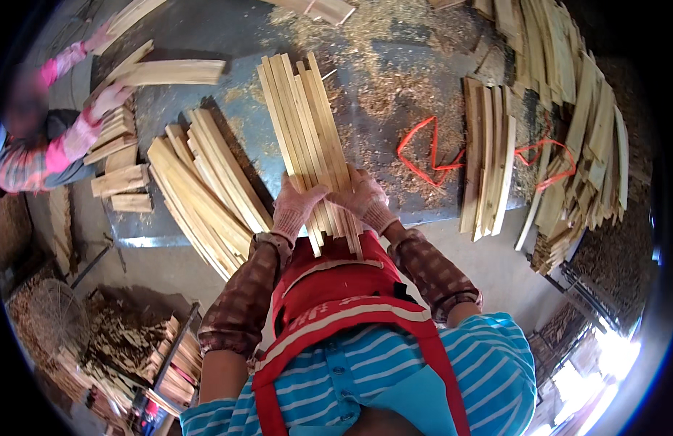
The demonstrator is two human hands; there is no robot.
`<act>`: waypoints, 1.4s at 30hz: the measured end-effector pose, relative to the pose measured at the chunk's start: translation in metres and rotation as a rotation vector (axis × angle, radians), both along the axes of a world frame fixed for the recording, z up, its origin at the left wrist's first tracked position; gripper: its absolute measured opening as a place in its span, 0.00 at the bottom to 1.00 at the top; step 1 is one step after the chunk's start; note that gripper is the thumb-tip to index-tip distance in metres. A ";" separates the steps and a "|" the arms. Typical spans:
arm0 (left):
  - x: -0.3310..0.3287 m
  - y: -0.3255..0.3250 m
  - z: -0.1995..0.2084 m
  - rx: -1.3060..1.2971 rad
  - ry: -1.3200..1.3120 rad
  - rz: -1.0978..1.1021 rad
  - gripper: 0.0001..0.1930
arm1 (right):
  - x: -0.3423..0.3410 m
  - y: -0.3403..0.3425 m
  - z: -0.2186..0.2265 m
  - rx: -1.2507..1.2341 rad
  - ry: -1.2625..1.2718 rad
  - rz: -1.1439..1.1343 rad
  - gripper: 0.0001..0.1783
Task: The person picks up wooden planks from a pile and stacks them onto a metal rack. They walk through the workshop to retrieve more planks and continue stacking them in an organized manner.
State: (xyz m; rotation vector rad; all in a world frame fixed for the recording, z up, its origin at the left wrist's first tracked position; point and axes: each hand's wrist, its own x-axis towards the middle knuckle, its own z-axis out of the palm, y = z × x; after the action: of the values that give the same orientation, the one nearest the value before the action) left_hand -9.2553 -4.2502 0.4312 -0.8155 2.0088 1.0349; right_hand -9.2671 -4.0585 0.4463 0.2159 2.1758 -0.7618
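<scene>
A bundle of thin wooden slats (305,123) lies lengthwise in front of me on the dark table, its near ends reaching past the table edge to my red apron. My left hand (296,203), in a pale pink knit glove, is closed round the bundle's left side. From the right side, my right hand (363,198), gloved the same way, grips the same slats. Both thumbs rest on top and nearly meet. The far slat ends are uneven. The fingers under the bundle are hidden.
Left of me lies another slat pile (206,189). A tied slat bundle (488,160) with red strap (431,152) lies to the right, before a large slat stack (580,145). Sawdust (395,87) covers the table (242,138). A co-worker (53,138) handles boards at far left.
</scene>
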 end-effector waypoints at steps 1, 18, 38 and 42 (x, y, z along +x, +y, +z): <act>-0.002 0.005 0.027 -0.119 -0.045 -0.060 0.64 | 0.009 -0.003 0.001 0.007 0.000 0.014 0.59; 0.045 0.028 0.000 -0.043 0.197 0.144 0.56 | 0.057 0.005 -0.056 -0.155 0.125 -0.161 0.62; 0.083 0.031 0.008 0.243 0.081 0.151 0.44 | 0.095 0.022 -0.035 -0.080 0.037 0.015 0.54; 0.098 0.034 -0.016 0.257 0.288 0.325 0.32 | 0.094 0.016 -0.019 -0.018 0.066 0.006 0.53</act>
State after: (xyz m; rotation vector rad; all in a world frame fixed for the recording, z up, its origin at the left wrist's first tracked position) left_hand -9.1571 -4.2167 0.4155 -0.9119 1.9545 1.6395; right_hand -9.1733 -4.0423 0.4277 0.1771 2.2299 -0.7944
